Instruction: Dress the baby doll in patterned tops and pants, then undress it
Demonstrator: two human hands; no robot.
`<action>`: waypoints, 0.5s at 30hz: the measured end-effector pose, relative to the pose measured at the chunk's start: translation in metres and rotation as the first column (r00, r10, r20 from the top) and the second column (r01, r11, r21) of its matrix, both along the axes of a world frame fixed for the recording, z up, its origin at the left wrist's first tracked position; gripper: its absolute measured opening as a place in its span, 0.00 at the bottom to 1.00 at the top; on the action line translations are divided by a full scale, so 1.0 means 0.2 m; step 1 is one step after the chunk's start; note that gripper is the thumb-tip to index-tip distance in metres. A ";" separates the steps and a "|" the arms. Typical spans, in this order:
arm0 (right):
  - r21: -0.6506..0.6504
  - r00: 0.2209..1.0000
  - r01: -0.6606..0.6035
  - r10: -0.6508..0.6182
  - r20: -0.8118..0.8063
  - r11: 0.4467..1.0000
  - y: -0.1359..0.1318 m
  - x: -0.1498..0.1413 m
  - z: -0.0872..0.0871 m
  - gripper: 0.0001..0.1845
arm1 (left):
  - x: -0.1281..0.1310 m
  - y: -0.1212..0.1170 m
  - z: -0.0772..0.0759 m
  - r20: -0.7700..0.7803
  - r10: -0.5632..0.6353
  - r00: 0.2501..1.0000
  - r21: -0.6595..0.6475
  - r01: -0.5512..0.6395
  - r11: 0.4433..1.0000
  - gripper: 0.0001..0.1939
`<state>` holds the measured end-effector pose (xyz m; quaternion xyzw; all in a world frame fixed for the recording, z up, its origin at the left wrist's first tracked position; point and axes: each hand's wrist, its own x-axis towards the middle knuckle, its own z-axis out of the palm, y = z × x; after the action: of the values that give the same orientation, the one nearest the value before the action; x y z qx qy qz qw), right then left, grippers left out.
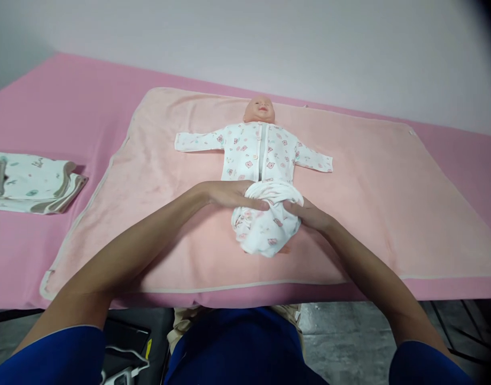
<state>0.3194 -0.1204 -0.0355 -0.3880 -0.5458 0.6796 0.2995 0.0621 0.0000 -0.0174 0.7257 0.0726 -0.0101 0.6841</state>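
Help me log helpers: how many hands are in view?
2: the left hand at the left side of the bunched white cloth, the right hand at its right; both are partly hidden.

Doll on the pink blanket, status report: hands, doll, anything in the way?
Left hand and right hand gripping bunched garment over lower body. Doll face up, jacket gaping in front. Folded cloth at left, apart from hands.

We look from one camera on the head, above and behind the fingers [257,203], facing forward and down. We sit near enough that the arms [153,238] reach from our sleeves [56,355] to the fingers, and far enough back to see the doll [259,111] and wall [269,43] beyond them and floor [341,331] on our side.
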 end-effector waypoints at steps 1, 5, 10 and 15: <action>0.012 0.997 -0.065 0.065 0.039 0.998 0.00 0.00 0.02 0.39 | 0.00 0.00 0.00 0.013 0.038 0.999 0.003 -0.038 0.999 0.25; 0.025 0.940 -0.331 0.327 0.103 0.943 0.02 0.02 0.09 0.41 | 0.00 -0.02 0.00 -0.056 0.002 0.998 -0.031 -0.003 1.000 0.26; 0.012 0.992 -0.120 0.119 0.052 0.993 0.02 0.07 0.03 0.31 | -0.01 -0.03 0.03 -0.097 -0.205 0.974 -0.036 0.202 0.979 0.25; -0.043 0.998 -0.040 0.042 0.043 0.998 -0.03 0.04 0.01 0.31 | 0.00 -0.04 0.02 -0.052 -0.101 0.994 0.053 0.104 0.993 0.23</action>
<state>0.3281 -0.1260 -0.0330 -0.3977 -0.5457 0.6882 0.2653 0.0627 -0.0086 -0.0131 0.7468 0.0522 -0.0609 0.6601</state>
